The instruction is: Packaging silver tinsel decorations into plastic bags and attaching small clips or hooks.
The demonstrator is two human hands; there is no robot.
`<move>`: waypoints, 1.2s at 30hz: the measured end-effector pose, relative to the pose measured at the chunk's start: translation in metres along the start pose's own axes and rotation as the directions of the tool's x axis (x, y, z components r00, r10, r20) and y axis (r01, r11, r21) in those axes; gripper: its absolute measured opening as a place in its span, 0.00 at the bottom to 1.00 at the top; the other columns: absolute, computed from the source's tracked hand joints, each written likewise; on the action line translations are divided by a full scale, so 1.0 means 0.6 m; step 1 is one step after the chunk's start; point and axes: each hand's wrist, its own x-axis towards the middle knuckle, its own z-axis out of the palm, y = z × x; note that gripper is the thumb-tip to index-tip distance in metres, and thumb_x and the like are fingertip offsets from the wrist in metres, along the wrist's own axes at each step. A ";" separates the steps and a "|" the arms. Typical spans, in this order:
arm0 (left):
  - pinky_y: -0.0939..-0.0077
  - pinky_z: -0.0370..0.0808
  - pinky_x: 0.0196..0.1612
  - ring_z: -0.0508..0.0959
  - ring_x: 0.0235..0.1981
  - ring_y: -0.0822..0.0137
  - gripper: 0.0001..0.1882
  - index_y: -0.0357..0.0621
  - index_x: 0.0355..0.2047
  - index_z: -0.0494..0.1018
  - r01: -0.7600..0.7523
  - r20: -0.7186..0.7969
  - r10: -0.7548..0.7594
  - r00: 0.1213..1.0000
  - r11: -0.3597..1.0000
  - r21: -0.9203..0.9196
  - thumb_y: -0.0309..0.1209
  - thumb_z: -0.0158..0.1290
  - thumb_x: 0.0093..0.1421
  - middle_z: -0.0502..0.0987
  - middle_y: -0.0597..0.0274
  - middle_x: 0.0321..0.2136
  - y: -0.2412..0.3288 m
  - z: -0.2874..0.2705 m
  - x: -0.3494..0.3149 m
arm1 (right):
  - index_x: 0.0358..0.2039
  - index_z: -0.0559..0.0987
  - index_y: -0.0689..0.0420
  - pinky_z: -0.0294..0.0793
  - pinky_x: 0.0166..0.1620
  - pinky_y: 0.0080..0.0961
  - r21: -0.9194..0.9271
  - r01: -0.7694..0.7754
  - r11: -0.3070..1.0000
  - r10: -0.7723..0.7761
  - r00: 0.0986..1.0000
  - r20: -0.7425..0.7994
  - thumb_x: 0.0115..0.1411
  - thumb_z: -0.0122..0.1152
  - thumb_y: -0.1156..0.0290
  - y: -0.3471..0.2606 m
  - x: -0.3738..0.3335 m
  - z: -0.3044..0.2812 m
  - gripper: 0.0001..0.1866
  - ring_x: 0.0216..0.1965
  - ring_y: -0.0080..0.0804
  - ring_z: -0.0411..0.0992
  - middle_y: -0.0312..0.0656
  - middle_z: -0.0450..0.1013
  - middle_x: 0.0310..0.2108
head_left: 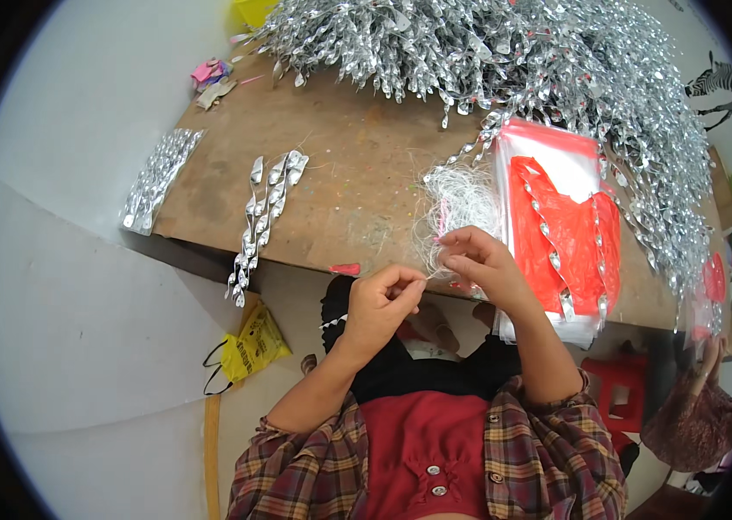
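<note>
My left hand [381,303] and my right hand [477,263] meet just in front of the brown table's [340,173] near edge. Both pinch a thin white thread [429,276] stretched between their fingertips. The thread runs out of a tangled bundle of white threads [457,204] lying on the table just beyond my right hand. To the right of that bundle lies a stack of clear plastic bags with red inserts [557,217], with a silver twisted strip draped over it.
A big heap of silver twisted tinsel strips [522,52] covers the table's far side and right edge. Two or three loose strips [264,212] and a flat silver bunch [156,178] hang over the left edge. A yellow bag [249,342] lies on the floor; a red stool [617,390] stands at right.
</note>
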 end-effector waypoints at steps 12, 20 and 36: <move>0.87 0.69 0.24 0.74 0.21 0.80 0.05 0.34 0.32 0.74 -0.180 -0.060 0.197 0.979 0.960 0.216 0.23 0.52 0.58 0.75 0.67 0.22 -0.023 0.007 0.008 | 0.33 0.77 0.53 0.69 0.32 0.29 -0.805 0.460 0.375 -0.609 0.777 0.160 0.50 0.60 0.76 0.014 -0.003 0.042 0.08 0.29 0.41 0.71 0.39 0.73 0.29; 0.83 0.73 0.36 0.76 0.30 0.74 0.08 0.32 0.38 0.74 -0.065 -0.093 0.055 0.994 0.991 -0.113 0.25 0.51 0.61 0.77 0.61 0.30 -0.030 0.005 0.009 | 0.31 0.75 0.59 0.67 0.47 0.21 0.343 0.089 0.935 -0.088 0.996 -0.018 0.56 0.58 0.77 0.006 -0.003 0.064 0.02 0.41 0.24 0.69 0.36 0.71 0.37; 0.84 0.72 0.34 0.75 0.28 0.76 0.05 0.33 0.34 0.73 -0.008 -0.114 -0.025 0.993 0.962 -0.273 0.23 0.52 0.59 0.77 0.63 0.29 -0.034 0.007 0.015 | 0.32 0.75 0.59 0.64 0.49 0.21 0.256 0.105 0.961 -0.117 0.993 0.030 0.55 0.60 0.74 0.017 -0.002 0.055 0.05 0.42 0.23 0.67 0.36 0.69 0.39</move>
